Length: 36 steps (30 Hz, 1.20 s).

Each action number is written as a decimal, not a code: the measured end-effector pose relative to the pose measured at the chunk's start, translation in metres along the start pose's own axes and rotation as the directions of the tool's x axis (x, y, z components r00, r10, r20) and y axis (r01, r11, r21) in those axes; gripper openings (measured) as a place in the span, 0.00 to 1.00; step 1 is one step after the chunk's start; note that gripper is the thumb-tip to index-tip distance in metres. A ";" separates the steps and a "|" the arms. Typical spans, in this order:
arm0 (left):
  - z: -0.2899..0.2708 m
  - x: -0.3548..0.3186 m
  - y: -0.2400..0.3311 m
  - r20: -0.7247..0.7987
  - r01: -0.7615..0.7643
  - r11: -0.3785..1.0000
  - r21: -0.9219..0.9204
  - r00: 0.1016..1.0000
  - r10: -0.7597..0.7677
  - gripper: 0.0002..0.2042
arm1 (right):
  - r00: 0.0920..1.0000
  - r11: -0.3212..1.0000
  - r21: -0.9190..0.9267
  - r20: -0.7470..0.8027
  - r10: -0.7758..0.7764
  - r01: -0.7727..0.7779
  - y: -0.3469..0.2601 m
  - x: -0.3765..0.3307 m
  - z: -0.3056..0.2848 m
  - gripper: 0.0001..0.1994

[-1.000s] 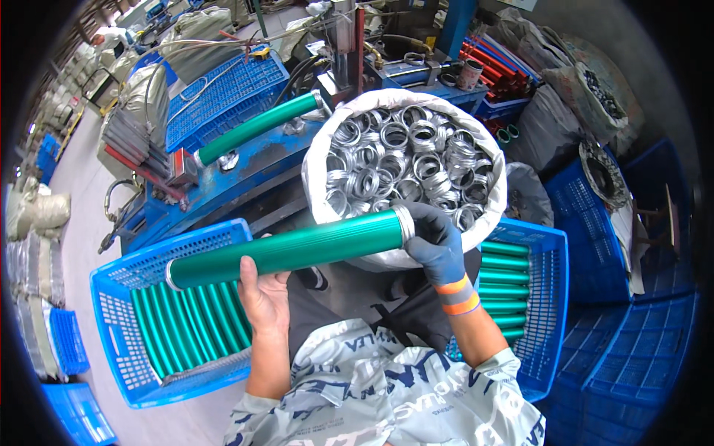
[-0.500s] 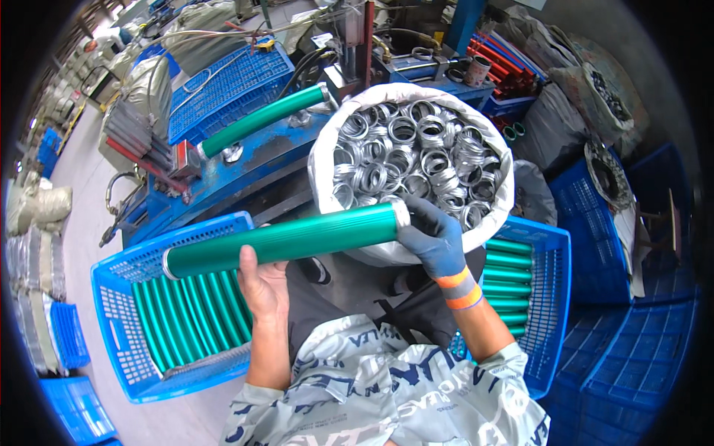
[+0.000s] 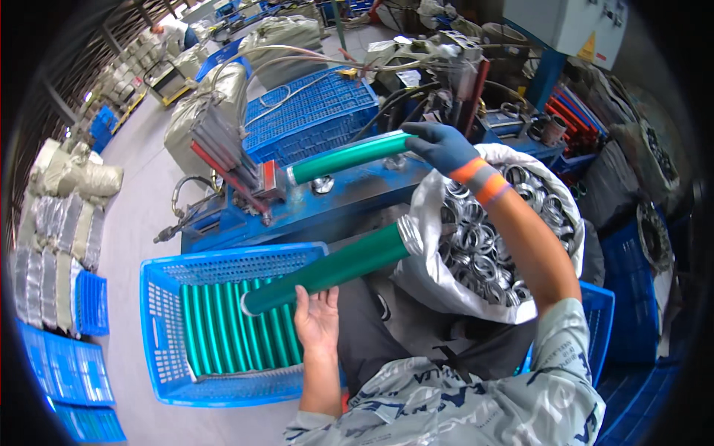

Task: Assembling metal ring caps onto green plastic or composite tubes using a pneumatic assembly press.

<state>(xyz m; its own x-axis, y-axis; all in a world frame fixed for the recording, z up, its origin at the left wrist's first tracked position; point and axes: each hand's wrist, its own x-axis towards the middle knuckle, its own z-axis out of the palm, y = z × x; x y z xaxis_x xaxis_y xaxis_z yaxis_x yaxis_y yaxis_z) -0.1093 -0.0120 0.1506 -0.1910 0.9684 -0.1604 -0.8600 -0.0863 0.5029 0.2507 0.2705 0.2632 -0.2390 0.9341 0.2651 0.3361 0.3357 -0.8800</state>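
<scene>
My bare left hand (image 3: 318,320) supports a shiny green tube (image 3: 335,271) from below, its thumb and fingers against the side. The tube slants up to the right, with a silver ring on its lower end and a stepped silver collar on its upper end. My right hand (image 3: 444,149), in a dark blue glove with an orange and grey cuff, reaches out over the machine. Its fingers close on the right end of a second green tube (image 3: 346,159), which lies along the blue machine bench (image 3: 353,189). The glove hides that end.
A white sack (image 3: 425,223) of loose silver rings (image 3: 476,241) stands to the right, under my right forearm. A blue crate (image 3: 160,327) at lower left holds several green tubes (image 3: 238,327). Another blue crate (image 3: 597,320) is partly hidden at right. Hoses (image 3: 297,53) run behind the machine.
My right hand has left the held tube's collar and moved up and away to the machine's tube. The held tube now tilts more steeply in my left hand. The view has shifted left.
</scene>
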 end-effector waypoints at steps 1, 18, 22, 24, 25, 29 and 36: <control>-0.007 0.005 0.007 -0.011 -0.011 1.000 -0.004 1.000 0.011 0.25 | 0.996 0.961 -0.262 0.038 -0.078 0.085 0.016 0.031 0.010 0.26; -0.054 0.052 0.061 -0.100 -0.145 0.963 0.227 0.980 0.171 0.22 | 0.956 0.522 -0.801 0.239 -0.170 0.293 0.003 0.107 0.067 0.25; 0.005 0.089 0.022 -0.075 -0.132 0.972 0.194 0.986 0.148 0.19 | 0.950 0.684 -0.670 0.105 -0.295 0.287 -0.049 0.048 -0.006 0.31; 0.033 0.104 0.009 -0.026 -0.136 0.968 0.210 0.989 0.145 0.19 | 0.949 0.776 -0.576 -0.006 -0.316 0.255 -0.068 0.015 -0.039 0.32; 0.048 0.112 0.002 0.014 -0.133 0.967 0.218 0.991 0.133 0.19 | 0.966 0.885 -0.415 -0.057 -0.253 0.208 -0.077 -0.006 -0.058 0.34; 0.102 0.156 -0.038 0.091 -0.092 0.965 0.245 0.993 0.072 0.23 | 0.984 0.982 0.175 -0.175 -0.038 0.069 -0.108 -0.103 -0.122 0.34; 0.127 0.330 -0.152 -0.054 -0.016 0.965 0.262 0.998 0.032 0.31 | 0.824 0.848 0.430 -0.567 -0.014 0.311 -0.076 -0.287 -0.167 0.35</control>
<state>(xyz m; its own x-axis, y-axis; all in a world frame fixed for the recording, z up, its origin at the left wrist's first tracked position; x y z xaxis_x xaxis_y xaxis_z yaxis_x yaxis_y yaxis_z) 0.0181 0.3503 0.1293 -0.2436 0.9510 -0.1904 -0.7031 -0.0379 0.7101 0.4456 -0.0033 0.3197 0.3145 0.8334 0.4544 -0.1810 0.5226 -0.8332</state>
